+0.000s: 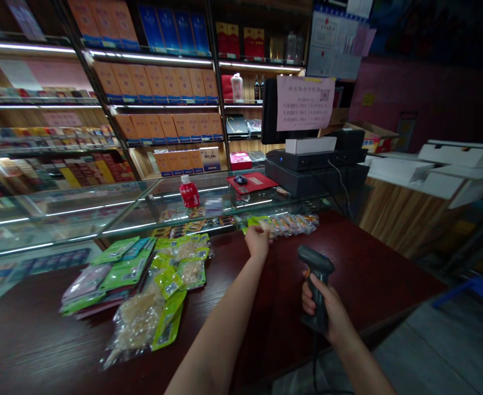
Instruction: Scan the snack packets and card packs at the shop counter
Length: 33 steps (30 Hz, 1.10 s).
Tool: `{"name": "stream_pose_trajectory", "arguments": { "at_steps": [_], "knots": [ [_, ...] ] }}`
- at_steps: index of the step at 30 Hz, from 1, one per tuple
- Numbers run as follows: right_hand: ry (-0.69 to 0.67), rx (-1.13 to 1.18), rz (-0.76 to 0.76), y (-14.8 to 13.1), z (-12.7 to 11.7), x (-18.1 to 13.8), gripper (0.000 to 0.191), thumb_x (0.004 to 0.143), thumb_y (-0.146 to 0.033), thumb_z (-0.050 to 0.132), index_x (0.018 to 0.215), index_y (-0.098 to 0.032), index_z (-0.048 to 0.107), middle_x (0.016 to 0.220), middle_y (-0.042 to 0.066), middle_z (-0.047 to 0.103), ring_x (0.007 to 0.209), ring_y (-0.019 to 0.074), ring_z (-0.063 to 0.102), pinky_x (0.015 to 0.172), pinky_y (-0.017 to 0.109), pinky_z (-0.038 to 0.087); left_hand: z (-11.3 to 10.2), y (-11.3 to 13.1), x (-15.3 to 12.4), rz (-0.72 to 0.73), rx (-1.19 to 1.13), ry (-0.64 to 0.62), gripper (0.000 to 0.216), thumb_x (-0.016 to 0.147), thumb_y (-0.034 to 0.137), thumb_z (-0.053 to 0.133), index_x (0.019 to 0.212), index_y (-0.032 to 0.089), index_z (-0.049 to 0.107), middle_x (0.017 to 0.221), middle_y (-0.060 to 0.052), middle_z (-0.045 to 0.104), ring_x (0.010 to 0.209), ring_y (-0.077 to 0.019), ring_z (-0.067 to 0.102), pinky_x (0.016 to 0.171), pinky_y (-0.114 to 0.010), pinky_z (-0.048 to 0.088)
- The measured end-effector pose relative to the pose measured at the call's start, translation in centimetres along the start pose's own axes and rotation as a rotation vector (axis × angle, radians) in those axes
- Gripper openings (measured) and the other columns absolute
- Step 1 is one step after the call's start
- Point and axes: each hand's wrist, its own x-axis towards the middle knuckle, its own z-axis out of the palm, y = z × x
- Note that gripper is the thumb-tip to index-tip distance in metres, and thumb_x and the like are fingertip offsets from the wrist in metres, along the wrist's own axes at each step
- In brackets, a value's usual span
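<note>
My right hand (327, 307) is wrapped round the grip of a black barcode scanner (316, 274), held upright over the dark red counter (369, 269) with its head pointing away from me. My left hand (258, 240) reaches forward and is closed on the near end of a row of green and yellow snack packets (285, 224) lying at the counter's far edge. A pile of similar green snack packets (151, 274) with pale contents lies on the counter to the left of my left arm.
A glass display case (101, 214) runs behind the counter, with a red bottle (189, 193) and a red mouse pad (252, 182) on top. A black till with monitor (307, 159) stands at the right. Shelves of boxed goods (159, 82) fill the back wall.
</note>
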Motion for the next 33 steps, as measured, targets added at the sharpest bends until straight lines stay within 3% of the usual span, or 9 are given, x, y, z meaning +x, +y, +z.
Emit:
{"name": "stream_pose_trajectory", "arguments": {
  "at_steps": [4, 11, 18, 26, 29, 33],
  "knots": [
    [-0.003, -0.005, -0.003, -0.1, 0.0, -0.1, 0.036, 0.071, -0.043, 0.077, 0.092, -0.021, 0.058, 0.055, -0.007, 0.049, 0.040, 0.0055, 0.038, 0.037, 0.016, 0.028, -1.6, 0.3, -0.5, 0.129, 0.322, 0.034, 0.021, 0.067, 0.031, 0.076, 0.074, 0.020, 0.060, 0.085, -0.007, 0.066, 0.082, -0.0222, 0.065, 0.076, -0.032, 0.048],
    [-0.010, 0.005, 0.005, 0.1, -0.4, -0.1, 0.035, 0.072, -0.040, 0.078, 0.092, -0.021, 0.057, 0.055, -0.007, 0.049, 0.040, 0.0053, 0.038, 0.036, 0.016, 0.029, -4.1, 0.3, -0.7, 0.238, 0.366, 0.015, 0.022, 0.070, 0.034, 0.074, 0.082, 0.019, 0.063, 0.087, -0.007, 0.065, 0.084, -0.0223, 0.061, 0.077, -0.031, 0.044],
    [-0.008, -0.017, 0.010, 0.0, -0.6, -0.3, 0.031, 0.071, -0.038, 0.079, 0.089, -0.020, 0.060, 0.054, -0.006, 0.048, 0.040, 0.0051, 0.038, 0.035, 0.015, 0.030, -10.7, -0.1, -0.7, 0.402, 0.590, -0.020, 0.012, 0.077, 0.023, 0.063, 0.089, 0.019, 0.064, 0.090, -0.008, 0.063, 0.090, -0.0218, 0.058, 0.084, -0.033, 0.043],
    [-0.008, -0.020, 0.017, 0.1, -0.8, -0.4, 0.030, 0.071, -0.035, 0.079, 0.089, -0.018, 0.062, 0.054, -0.005, 0.048, 0.040, 0.0050, 0.039, 0.035, 0.014, 0.032, -19.4, -0.1, 0.0, 0.326, 1.049, 0.026, 0.023, 0.085, 0.028, 0.054, 0.102, 0.018, 0.064, 0.106, -0.016, 0.061, 0.107, -0.0302, 0.054, 0.094, -0.040, 0.040],
    [0.010, -0.020, 0.018, 0.2, -0.8, -0.4, 0.031, 0.069, -0.034, 0.080, 0.089, -0.017, 0.062, 0.054, -0.005, 0.048, 0.040, 0.0051, 0.039, 0.035, 0.014, 0.033, -21.3, -0.2, 0.4, 0.232, 1.190, 0.094, 0.029, 0.085, 0.036, 0.054, 0.104, 0.017, 0.063, 0.110, -0.019, 0.061, 0.110, -0.0337, 0.053, 0.091, -0.042, 0.041],
    [0.010, -0.035, 0.010, 0.1, -0.6, -0.4, 0.030, 0.069, -0.034, 0.080, 0.086, -0.018, 0.062, 0.054, -0.005, 0.048, 0.040, 0.0054, 0.039, 0.034, 0.014, 0.033, -22.4, -0.7, 1.0, 0.117, 1.274, 0.059, 0.045, 0.077, 0.053, 0.061, 0.103, 0.016, 0.064, 0.109, -0.019, 0.065, 0.109, -0.0353, 0.056, 0.089, -0.041, 0.044]
  ]
}}
